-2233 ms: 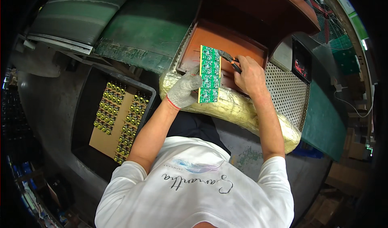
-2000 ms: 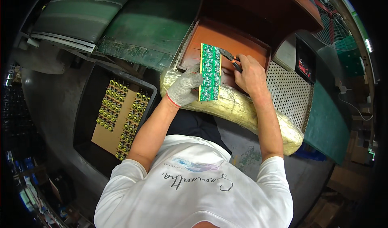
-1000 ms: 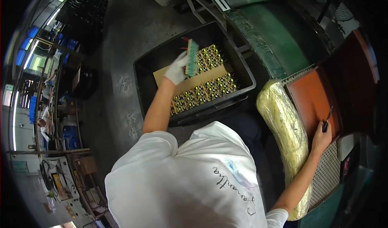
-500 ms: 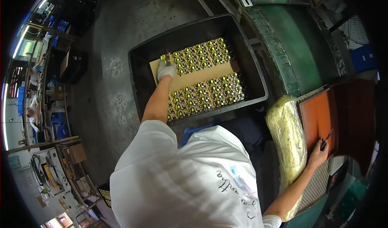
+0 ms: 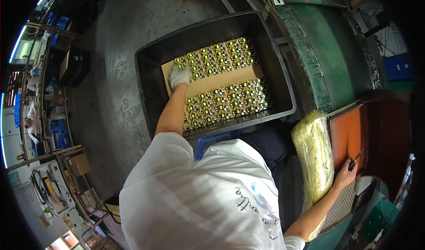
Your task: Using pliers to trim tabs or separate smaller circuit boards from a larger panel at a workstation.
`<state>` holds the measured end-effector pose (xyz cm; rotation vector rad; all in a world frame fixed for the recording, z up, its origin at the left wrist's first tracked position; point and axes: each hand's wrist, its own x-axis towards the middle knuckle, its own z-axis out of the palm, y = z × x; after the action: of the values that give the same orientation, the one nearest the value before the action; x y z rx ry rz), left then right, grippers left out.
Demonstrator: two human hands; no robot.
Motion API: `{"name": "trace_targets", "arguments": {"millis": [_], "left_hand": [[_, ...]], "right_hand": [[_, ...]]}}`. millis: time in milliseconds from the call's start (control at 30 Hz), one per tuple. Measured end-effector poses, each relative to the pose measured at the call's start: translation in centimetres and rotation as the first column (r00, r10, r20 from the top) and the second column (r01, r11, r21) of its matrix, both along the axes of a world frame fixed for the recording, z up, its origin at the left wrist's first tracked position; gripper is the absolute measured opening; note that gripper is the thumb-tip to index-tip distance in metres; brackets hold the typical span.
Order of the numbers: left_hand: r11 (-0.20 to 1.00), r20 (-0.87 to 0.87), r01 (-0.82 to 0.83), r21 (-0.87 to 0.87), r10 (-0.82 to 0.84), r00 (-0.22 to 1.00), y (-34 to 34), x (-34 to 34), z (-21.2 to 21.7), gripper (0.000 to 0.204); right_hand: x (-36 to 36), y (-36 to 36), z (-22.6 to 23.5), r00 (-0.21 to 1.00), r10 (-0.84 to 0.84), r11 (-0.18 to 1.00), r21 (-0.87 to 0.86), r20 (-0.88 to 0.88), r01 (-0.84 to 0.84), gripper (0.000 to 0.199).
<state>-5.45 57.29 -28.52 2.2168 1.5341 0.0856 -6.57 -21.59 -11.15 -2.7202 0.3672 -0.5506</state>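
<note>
My left hand, in a white glove, reaches into a big black plastic bin. Its fingers are closed at the near edge of a circuit board with yellow-topped parts, at the left end of the far row. Just where the fingertips grip is partly hidden. Two blocks of such boards lie on brown cardboard, with a bare strip between them. My right hand, bare, rests by an orange-red tray, closed around a slim dark hand tool whose tip points up and away.
A long plastic-wrapped yellow bundle lies beside my right forearm. Beyond it runs a worn green bench. Blue plastic shows between me and the bin. On the left, people work at shelving with blue bins.
The circuit board at my left hand was raised and tilted; now it lies down, in line with the far row. My right hand keeps its hold on the tool.
</note>
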Motion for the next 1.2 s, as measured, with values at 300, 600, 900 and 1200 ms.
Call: {"name": "trace_targets", "arguments": {"millis": [300,600,900,1200], "left_hand": [[0.95,0.144,0.087,-0.299,-0.045,0.989,5.0,-0.9,-6.7,0.054],[0.987,0.724,0.102,-0.121,0.017,0.69,-0.8,1.4,2.9,0.039],[0.82,0.908,0.572,0.023,-0.256,0.331,-22.8,9.7,18.1,0.023],[0.132,0.863,0.954,0.269,-0.473,-0.178,-49.9,9.6,25.9,0.019]], "right_hand": [[-1.1,-1.6,1.3,0.992,-0.021,0.993,0.117,0.124,0.006,0.027],[-1.0,0.1,1.0,0.953,-0.14,0.86,0.51,0.27,-0.019,0.029],[1.8,-1.9,4.6,0.983,0.082,0.116,0.978,0.163,-0.172,0.036],[-0.2,-1.5,5.3,0.911,0.262,-0.299,0.924,0.319,-0.238,0.04]]}}
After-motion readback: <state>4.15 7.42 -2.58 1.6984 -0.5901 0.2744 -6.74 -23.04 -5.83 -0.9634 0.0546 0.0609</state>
